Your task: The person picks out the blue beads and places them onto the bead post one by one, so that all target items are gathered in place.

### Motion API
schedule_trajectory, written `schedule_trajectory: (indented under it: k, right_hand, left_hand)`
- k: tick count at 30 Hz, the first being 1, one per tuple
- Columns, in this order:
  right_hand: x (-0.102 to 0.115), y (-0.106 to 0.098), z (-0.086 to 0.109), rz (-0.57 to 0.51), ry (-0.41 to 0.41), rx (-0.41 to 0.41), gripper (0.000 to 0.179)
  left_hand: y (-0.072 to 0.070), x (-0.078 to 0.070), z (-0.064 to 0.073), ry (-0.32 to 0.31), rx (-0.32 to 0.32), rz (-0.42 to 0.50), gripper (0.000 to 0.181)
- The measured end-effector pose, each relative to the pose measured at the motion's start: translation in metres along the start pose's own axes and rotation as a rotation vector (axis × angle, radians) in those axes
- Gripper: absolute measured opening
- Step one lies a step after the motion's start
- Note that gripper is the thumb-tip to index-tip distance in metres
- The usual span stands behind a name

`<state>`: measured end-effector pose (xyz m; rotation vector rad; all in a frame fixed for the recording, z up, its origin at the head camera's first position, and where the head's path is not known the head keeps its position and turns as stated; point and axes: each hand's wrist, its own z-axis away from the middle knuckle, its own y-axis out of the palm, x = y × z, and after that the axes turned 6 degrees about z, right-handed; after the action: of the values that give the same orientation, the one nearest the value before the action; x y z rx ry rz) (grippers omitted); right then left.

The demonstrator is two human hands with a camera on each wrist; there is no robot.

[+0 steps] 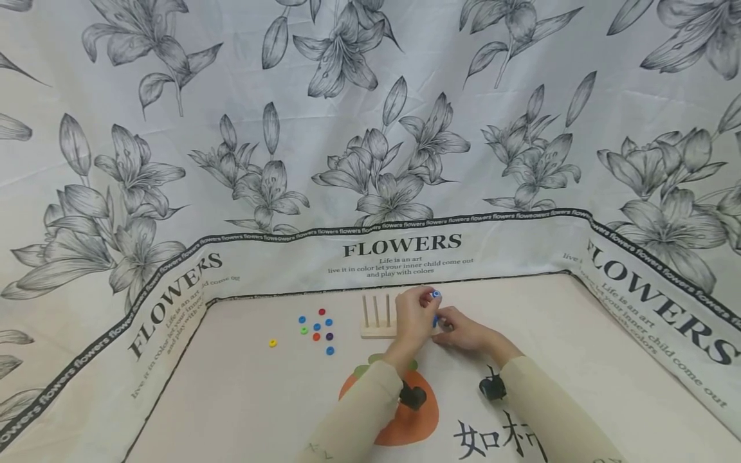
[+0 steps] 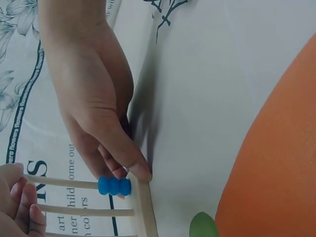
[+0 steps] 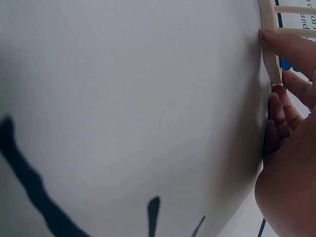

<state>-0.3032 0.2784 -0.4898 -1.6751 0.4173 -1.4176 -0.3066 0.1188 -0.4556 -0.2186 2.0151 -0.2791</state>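
one rack [image 1: 377, 332], upright near the surface's back edge; three blue beads [image 2: 114, 186] on its right-end peg [image 2: 61, 181]. left hand [image 1: 412, 318]: pinching a blue bead [image 1: 436, 294] at that peg's top. right hand [image 1: 466, 330]: gripping the rack's right end. loose coloured beads [image 1: 316, 326], left of it. surface [image 1: 231, 386]: pale, printed orange fruit [image 1: 405, 431], black characters [image 1: 467, 438]. walls: white drapes [image 1: 243, 77], grey lilies [image 1: 341, 48], "flowers" lettering [image 1: 402, 245].

Long pale beige sleeves [image 1: 361, 415], faint greenish markings [image 1: 320, 452], bare hands [image 1: 413, 316]
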Motion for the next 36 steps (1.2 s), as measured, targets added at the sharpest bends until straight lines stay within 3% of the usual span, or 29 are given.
schedule_trajectory:
  k: [11,20,29,36]
  right_hand:
    - [-0.001,-0.002,0.000,-0.019,0.043,0.008,0.064]
    - [-0.002,-0.002,0.001,-0.010,0.009,0.003,0.065]
    - [0.001,0.000,0.002,0.013,0.045,-0.006,0.065]
    - [-0.002,0.002,0.000,-0.006,0.055,-0.020,0.065]
  left_hand:
    - [0.006,-0.010,-0.001,-0.050,-0.031,-0.019,0.018]
    - [0.008,-0.011,-0.001,-0.079,-0.052,-0.042,0.017]
    - [0.008,-0.005,0.001,-0.067,-0.033,-0.088,0.015]
    - [0.007,0.003,0.002,-0.052,0.014,-0.062,0.018]
